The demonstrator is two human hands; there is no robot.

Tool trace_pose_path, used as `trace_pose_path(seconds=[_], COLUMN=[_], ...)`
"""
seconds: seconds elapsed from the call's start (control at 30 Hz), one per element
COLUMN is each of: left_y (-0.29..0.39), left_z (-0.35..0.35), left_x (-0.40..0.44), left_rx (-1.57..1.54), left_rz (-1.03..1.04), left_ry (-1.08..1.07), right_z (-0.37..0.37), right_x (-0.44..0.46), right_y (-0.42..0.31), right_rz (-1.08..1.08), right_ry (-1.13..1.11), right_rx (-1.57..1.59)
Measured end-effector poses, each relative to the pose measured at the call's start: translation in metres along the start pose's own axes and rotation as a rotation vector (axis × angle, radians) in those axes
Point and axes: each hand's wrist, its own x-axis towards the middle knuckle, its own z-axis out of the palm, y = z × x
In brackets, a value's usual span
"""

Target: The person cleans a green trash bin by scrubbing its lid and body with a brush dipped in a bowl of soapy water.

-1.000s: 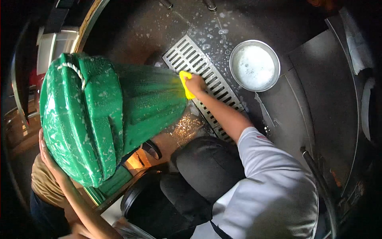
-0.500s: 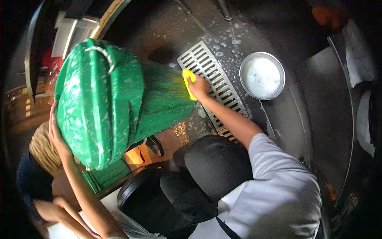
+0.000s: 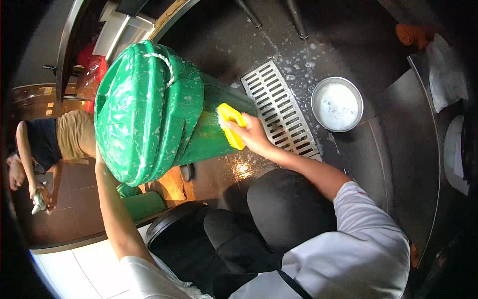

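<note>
A green plastic bin (image 3: pixel 144 109) with a domed lid and a white rope handle (image 3: pixel 164 65) leans in front of me, wet and streaked with suds. My right hand (image 3: pixel 251 133) grips a yellow scrub brush (image 3: pixel 232 125) against the side of the bin, just below its rim. On the other side, my left hand is tucked behind the lid's edge; only the wrist and forearm (image 3: pixel 114 209) show, and its fingers are hidden. A round metal bowl (image 3: pixel 337 104) of foamy water stands on the floor to the right.
A metal drain grate (image 3: pixel 279 107) is set in the dark, sudsy floor between bin and bowl. Two metal legs (image 3: pixel 297 20) stand beyond it. At the left, another person (image 3: pixel 42 144) holds a small light-coloured object. An orange pipe-like piece (image 3: pixel 411 35) is at upper right.
The brush has moved from near the bin's lower end up the side toward the rim. My left hand has slipped from view behind the lid. The other person is farther from me.
</note>
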Motion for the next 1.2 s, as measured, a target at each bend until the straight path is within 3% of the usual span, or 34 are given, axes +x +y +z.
trace_pose_path(seconds=[0.1,0.13,0.23,0.27,0.33,0.37,0.4,0.43,0.47,0.53,0.6,0.67,0.73,0.77,0.8,0.83,0.87,0.93,0.97,1.0,1.03,1.07,1.13,1.2], left_y=[-0.008,-0.009,-0.009,-0.007,0.016,0.037,0.033,0.046,0.054,0.059,0.059,0.055,0.055,0.052,0.049,0.05,0.052,0.049,0.045,0.04,0.04,0.037,0.036,0.035], left_z=[0.004,0.001,-0.012,-0.007,0.016,0.052,0.006,0.038,0.07,0.089,0.077,0.079,0.081,0.082,0.078,0.072,0.067,0.074,0.071,0.071,0.088,0.091,0.09,0.08], left_x=[-0.033,-0.042,-0.055,-0.055,-0.06,-0.063,-0.024,-0.016,-0.016,0.005,0.02,0.032,0.024,0.022,0.022,0.029,0.035,0.027,0.03,0.032,0.021,0.023,0.02,0.021], left_rx=[-0.044,0.0,0.109,0.321,0.747,0.804,0.802,0.786,0.899,1.031,0.887,0.813,0.807,0.842,0.868,0.894,0.918,0.77,0.635,0.5,0.501,0.528,0.575,0.589], left_rz=[-0.032,-0.034,-0.133,-0.066,0.089,0.074,0.362,0.577,0.731,0.863,0.834,0.811,0.799,0.821,0.847,0.888,0.932,0.838,0.778,0.716,0.661,0.685,0.757,0.757], left_ry=[0.084,0.128,0.205,0.216,0.237,0.232,0.183,0.062,-0.034,0.004,-0.037,-0.042,-0.016,-0.008,-0.021,-0.038,-0.046,-0.053,-0.042,-0.03,-0.038,-0.033,-0.005,0.009], right_z=[0.011,0.014,-0.006,-0.013,-0.007,-0.005,-0.002,0.002,0.003,0.005,0.008,-0.002,-0.032,-0.057,-0.076,-0.074,-0.068,-0.034,-0.019,-0.002,0.002,0.005,-0.013,-0.041], right_x=[0.024,0.03,0.08,0.088,0.103,0.095,0.087,0.09,0.089,0.087,0.077,0.086,0.083,0.088,0.084,0.083,0.082,0.085,0.092,0.095,0.095,0.101,0.123,0.114], right_y=[-0.002,-0.019,-0.033,-0.056,-0.082,-0.117,-0.145,-0.148,-0.149,-0.141,-0.122,-0.051,0.009,0.063,0.11,0.128,0.134,0.035,-0.014,-0.042,-0.081,-0.084,-0.022,0.056], right_rz=[-0.139,-0.093,-0.082,-0.091,-0.153,-0.026,0.105,0.133,0.109,0.101,0.106,-0.174,0.096,0.268,0.425,0.353,0.277,0.08,0.134,-0.049,-0.019,-0.038,0.087,0.149], right_ry=[0.124,0.147,0.217,0.187,0.136,0.088,0.041,0.061,0.051,0.091,0.13,0.228,0.258,0.307,0.332,0.396,0.454,0.286,0.185,0.171,0.156,0.178,0.13,0.288], right_rx=[-0.045,0.073,-0.275,-0.362,-0.041,0.125,0.292,0.32,0.298,0.261,0.177,-0.29,-0.149,-0.521,-0.375,-0.367,-0.362,-0.181,-0.26,-0.102,-0.257,-0.218,0.096,-0.09])
